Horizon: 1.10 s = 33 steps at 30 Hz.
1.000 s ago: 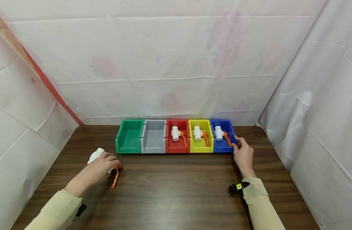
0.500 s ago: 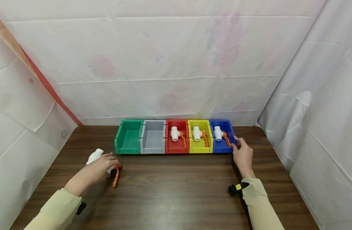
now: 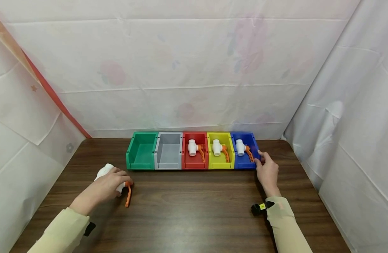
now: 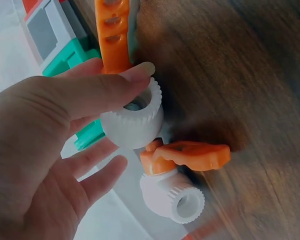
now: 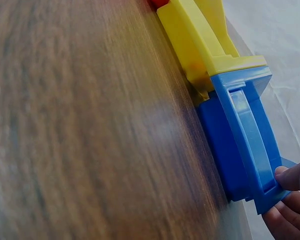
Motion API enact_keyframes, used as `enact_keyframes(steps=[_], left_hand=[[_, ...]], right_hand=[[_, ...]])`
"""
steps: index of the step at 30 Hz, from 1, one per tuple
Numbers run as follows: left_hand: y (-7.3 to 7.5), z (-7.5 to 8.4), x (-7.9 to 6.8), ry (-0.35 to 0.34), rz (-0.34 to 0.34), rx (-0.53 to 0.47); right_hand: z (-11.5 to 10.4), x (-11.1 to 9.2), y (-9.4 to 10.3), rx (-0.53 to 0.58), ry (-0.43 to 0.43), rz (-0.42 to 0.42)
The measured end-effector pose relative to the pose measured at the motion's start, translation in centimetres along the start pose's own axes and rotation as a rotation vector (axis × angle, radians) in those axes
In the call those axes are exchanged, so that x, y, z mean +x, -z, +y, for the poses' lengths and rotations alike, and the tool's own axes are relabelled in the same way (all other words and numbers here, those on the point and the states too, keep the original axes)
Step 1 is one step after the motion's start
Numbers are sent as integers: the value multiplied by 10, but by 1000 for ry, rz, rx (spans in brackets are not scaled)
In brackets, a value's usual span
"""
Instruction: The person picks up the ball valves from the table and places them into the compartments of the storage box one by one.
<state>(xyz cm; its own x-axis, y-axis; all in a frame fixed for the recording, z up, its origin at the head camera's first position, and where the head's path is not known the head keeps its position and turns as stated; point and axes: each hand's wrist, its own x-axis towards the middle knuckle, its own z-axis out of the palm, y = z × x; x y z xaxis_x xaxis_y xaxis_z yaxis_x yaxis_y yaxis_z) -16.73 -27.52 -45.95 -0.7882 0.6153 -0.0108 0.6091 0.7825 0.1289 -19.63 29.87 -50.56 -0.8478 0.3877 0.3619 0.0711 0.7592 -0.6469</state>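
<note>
My left hand (image 3: 105, 186) holds a white plastic ball valve (image 4: 132, 122) with an orange lever handle (image 4: 113, 42). The thumb lies across its ribbed end, and the other fingers are partly hidden behind it. A second white ball valve (image 4: 172, 195) with an orange lever lies just beyond; in the head view this valve (image 3: 104, 170) shows past the knuckles. My right hand (image 3: 268, 174) pinches the right front corner of the blue bin (image 5: 252, 142), thumb inside the wall and fingers outside. One ball valve (image 3: 240, 147) lies in that bin.
Left of the blue bin, the yellow bin (image 3: 211, 165) and red bin (image 3: 185, 165) each hold a ball valve. The grey bin (image 3: 168, 151) and green bin (image 3: 144, 151) finish the row. White curtains (image 3: 194, 70) surround the brown wooden table (image 3: 187, 211).
The held valve has tilted slightly in my left hand, and more of its white body shows below the fingers. My right hand stays at the blue bin's corner.
</note>
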Motion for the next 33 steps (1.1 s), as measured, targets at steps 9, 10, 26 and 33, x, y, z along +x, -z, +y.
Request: enact_keyframes(steps=[9,10,26,33], left_hand=[[-1,-2,-4,42,54,-23],[-1,-2,-5,51,66,-27],[7,4,4,140,142,-97],[10,9,17,124,311,-73]], right_hand=[[3,0,0,0,13,2],[3,0,0,0,15,2],[5,0,-2,5,22,4],[4,-1,-2,13,20,10]])
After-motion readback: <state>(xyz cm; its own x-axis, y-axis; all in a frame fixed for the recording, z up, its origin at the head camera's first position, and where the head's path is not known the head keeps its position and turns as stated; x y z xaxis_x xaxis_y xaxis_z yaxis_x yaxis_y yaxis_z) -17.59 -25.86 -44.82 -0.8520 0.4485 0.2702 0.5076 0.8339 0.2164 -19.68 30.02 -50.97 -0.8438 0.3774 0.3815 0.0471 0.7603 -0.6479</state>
